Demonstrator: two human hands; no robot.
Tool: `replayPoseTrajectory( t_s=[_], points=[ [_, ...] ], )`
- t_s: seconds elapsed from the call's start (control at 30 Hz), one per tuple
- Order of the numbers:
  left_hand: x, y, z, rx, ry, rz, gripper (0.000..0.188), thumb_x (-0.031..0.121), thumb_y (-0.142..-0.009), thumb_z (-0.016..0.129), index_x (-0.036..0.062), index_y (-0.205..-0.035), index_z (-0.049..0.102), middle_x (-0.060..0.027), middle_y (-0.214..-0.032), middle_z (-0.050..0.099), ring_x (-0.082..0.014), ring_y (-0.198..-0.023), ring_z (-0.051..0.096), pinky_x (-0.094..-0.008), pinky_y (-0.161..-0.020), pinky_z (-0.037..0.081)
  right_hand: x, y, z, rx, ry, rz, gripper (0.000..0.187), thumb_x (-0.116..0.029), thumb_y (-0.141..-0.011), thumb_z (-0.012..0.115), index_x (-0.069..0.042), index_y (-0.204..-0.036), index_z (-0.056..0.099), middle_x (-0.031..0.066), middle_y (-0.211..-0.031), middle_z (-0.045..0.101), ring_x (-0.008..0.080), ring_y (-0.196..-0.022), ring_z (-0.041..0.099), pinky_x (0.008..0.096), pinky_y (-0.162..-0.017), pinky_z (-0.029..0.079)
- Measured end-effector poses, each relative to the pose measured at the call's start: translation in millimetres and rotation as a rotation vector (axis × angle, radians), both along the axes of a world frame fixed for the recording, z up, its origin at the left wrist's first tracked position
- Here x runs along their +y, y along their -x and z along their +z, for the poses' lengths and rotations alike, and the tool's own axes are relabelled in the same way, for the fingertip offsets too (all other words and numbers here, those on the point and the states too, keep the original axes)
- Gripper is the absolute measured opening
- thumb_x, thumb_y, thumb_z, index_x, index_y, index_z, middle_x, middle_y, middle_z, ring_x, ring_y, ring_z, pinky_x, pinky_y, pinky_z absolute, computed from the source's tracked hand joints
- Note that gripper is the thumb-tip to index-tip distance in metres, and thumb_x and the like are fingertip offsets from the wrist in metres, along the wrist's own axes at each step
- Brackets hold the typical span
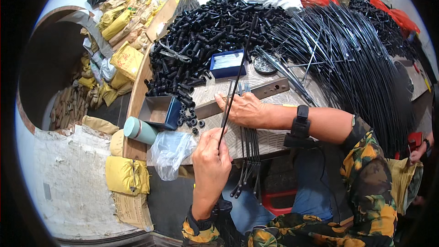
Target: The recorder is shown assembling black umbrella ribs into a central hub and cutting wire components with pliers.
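The left hand (212, 155) is grasping a long black rod (238, 77), its fingers hiding the lower end. The rod is rising above the worktable, its long axis running steeply away and leaning slightly right; its far tip is blurring into the black tubular parts (215, 29). The right hand (244, 110) is lying over a metal bar (270, 88) and a bundle of thin rods (249, 144), covering their middles; whether it is gripping them, I cannot tell. A blue box (228, 72) is holding white strips; a round dish (265, 66) is holding indistinct small pieces.
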State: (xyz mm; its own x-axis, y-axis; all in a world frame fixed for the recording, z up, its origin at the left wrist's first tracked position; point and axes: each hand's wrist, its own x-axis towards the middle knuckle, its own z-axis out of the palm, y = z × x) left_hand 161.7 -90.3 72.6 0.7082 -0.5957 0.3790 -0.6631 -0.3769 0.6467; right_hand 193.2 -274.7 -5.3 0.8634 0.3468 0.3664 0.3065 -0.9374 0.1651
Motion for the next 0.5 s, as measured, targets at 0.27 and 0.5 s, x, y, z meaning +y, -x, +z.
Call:
replayPoseTrajectory(
  t_s=[0.27, 0.5],
  points=[
    [-1, 4, -5, 0.088, 0.019, -0.018, 0.024, -0.006, -0.078, 0.049, -0.0019, -0.101, 0.057, -0.0144, -0.091, 0.056, -0.0237, -0.062, 0.059, -0.0328, -0.057, 0.047, -6, 10, 23, 0.245, 0.086, 0.005, 0.040, -0.014, -0.079, 0.049, 0.011, -0.111, 0.048, 0.0199, -0.090, 0.059, 0.0219, -0.068, 0.063, 0.0328, -0.047, 0.050],
    [2, 11, -25, 0.271, 0.206, -0.034, 0.030, -0.006, -0.078, 0.049, -0.0012, -0.107, 0.056, -0.0107, -0.090, 0.054, -0.0140, -0.058, 0.056, -0.0268, -0.052, 0.049, -33, 36, 40, 0.223, -0.029, 0.204, 0.016, -0.011, -0.080, 0.050, 0.004, -0.084, 0.055, 0.0141, -0.080, 0.060, 0.0260, -0.075, 0.064, 0.0359, -0.056, 0.052]
  ],
)
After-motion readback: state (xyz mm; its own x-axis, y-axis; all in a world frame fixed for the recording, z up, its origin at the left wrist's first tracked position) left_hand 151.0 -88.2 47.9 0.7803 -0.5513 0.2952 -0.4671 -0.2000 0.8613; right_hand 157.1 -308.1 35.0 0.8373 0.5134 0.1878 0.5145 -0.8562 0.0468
